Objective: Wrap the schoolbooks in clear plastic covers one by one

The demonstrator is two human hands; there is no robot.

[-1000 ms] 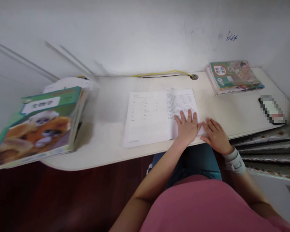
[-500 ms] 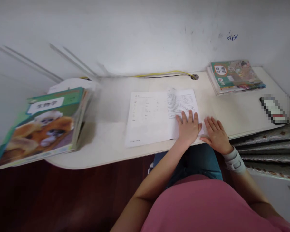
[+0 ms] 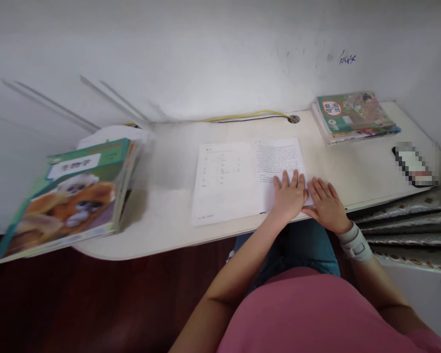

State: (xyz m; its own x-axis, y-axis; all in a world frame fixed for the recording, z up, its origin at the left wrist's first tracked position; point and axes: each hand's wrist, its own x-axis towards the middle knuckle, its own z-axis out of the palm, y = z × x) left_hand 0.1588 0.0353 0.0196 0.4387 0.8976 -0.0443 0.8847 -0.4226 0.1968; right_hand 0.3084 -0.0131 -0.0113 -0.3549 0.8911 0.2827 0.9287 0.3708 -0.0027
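An open book (image 3: 226,196) lies flat on the white desk, its left page sparsely printed and its right page filled with text. On the lower part of the right page my left hand (image 3: 290,195) rests palm down, fingers spread. My right hand (image 3: 327,205), with a light grey band around the wrist, lies flat at the book's right edge, beside the left one. Neither hand grips anything. The page's lower right corner is partly hidden under the hands.
A stack of textbooks (image 3: 77,196) with monkeys on the top cover stands at the desk's left end. Another book stack (image 3: 356,117) sits at the back right, near a phone (image 3: 413,165). A yellow cable (image 3: 242,115) runs along the wall into a hole. Patterned folded fabric (image 3: 407,230) is right of my legs.
My left hand has slid slightly right across the page, and the right page looks flatter. My right hand is now closer beside it. The view has shifted a little.
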